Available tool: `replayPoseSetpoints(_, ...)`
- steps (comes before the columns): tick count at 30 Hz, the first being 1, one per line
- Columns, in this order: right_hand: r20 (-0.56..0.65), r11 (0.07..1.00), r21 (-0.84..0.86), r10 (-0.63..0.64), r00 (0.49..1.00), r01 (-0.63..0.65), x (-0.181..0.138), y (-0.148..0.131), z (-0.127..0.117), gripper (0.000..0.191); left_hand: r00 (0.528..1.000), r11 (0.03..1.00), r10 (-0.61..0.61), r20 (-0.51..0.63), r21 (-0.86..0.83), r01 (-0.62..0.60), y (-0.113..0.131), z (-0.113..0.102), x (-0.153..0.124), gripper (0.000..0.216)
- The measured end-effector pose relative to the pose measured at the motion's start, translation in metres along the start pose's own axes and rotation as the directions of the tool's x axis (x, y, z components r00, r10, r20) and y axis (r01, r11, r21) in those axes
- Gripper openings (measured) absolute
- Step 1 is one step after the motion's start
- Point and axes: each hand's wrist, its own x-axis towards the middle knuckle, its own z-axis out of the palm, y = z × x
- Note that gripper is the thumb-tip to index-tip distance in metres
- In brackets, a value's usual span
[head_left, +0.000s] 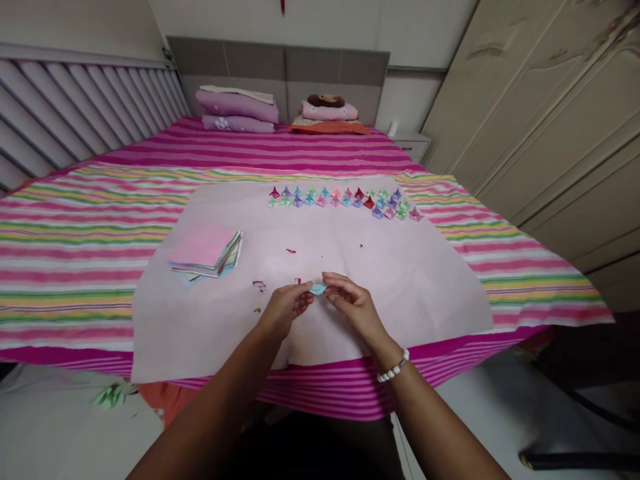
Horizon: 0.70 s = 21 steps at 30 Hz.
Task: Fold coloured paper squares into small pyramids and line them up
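My left hand (286, 307) and my right hand (350, 301) meet over a large pale pink sheet (210, 333) spread on the bed. Together they pinch a small folded piece of light blue paper (317, 289) between their fingertips, just above the sheet. A stack of coloured square papers (207, 255), pink on top, lies to the left of my hands. Two rows of several small folded paper shapes (345, 200) in many colours stand at the far edge of the sheet. My right wrist wears a white bead bracelet (393, 368).
The bed has a pink, green and yellow striped cover (75, 253). Pillows (237, 107) lie at the headboard. Tiny paper scraps (259, 285) dot the sheet. A cream wardrobe (550, 120) stands at the right, and green paper bits (109, 396) lie on the floor at the left.
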Motion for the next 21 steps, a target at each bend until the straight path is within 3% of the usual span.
replayPoseSetpoints(2, -0.019, 0.999, -0.035, -0.042, 0.999, 0.041, 0.004, 0.004, 0.000, 0.016, 1.000, 1.000, -0.009, 0.004, 0.028, 0.009, -0.001, 0.001, 0.006, 0.034)
replayPoseSetpoints(5, -0.096, 0.998, -0.065, -0.010, 0.995, 0.004, 0.014, 0.012, 0.000, 0.010, 1.000, 0.995, 0.017, 0.013, 0.094, -0.018, -0.002, 0.003, 0.018, 0.034)
replayPoseSetpoints(9, -0.194, 0.996, -0.022, 0.084, 0.977, -0.090, 0.032, 0.024, -0.001, 0.011, 0.984, 0.960, 0.177, -0.007, 0.220, -0.171, 0.002, 0.002, 0.033, 0.033)
replayPoseSetpoints(14, -0.285, 0.995, 0.025, 0.100, 0.953, -0.096, 0.051, 0.043, 0.001, 0.012, 0.893, 0.828, 0.448, 0.047, 0.354, -0.434, 0.007, -0.003, 0.047, 0.018)
replayPoseSetpoints(21, -0.290, 0.997, -0.024, 0.067, 0.955, -0.078, 0.060, 0.061, 0.005, 0.013, 0.785, 0.669, 0.590, 0.189, 0.430, -0.607, 0.000, -0.004, 0.072, 0.009)
